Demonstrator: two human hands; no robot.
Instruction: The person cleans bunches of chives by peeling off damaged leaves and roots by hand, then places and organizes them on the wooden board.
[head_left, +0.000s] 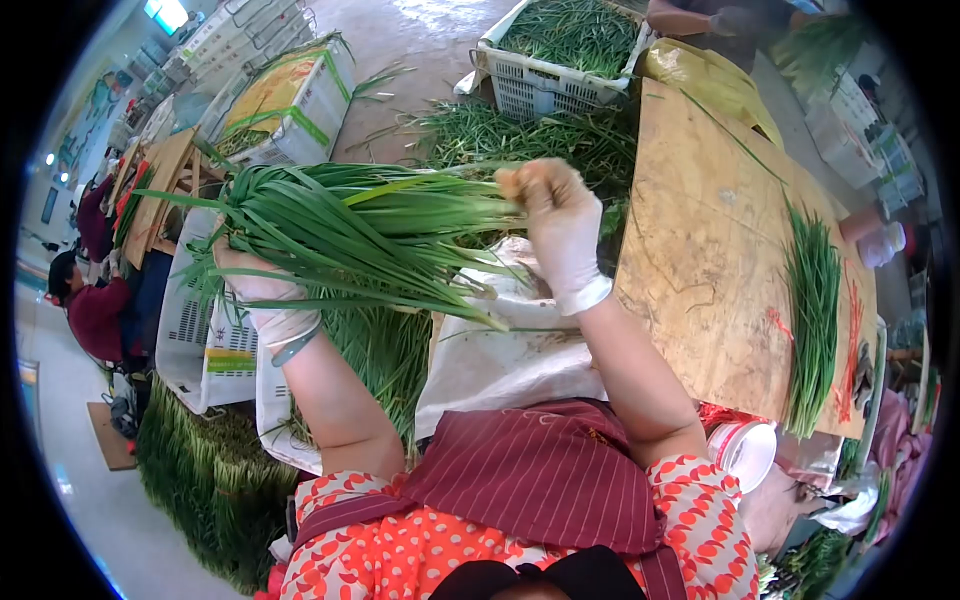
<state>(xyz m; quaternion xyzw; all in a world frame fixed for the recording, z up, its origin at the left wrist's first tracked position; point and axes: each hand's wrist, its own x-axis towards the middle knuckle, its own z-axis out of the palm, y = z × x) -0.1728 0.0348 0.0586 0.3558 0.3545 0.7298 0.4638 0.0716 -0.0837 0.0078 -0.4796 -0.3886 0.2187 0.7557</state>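
Note:
A loose bunch of garlic chives [370, 215] lies sideways in front of me, leaf tips to the left and pale stem ends to the right. My left hand [262, 285], in a whitish glove, is closed around the leafy part from below; leaves cover most of its fingers. At the stem ends, my gloved right hand [562, 215] has its stained fingertips pinched together on a few strands. A yellowish leaf [400, 185] runs along the top of the bunch toward that hand. Below, a white cloth [510, 370] covers my lap, beside more chives [370, 360].
A wooden board [700, 260] at right bears a tied chive bundle [812, 320] and red ties [852, 350]. Loose greens [540, 140] lie ahead, before a full white crate [545, 95]. White crates [195, 340] and stacked chives [215, 480] stand left. Another person [100, 310] sits farther left.

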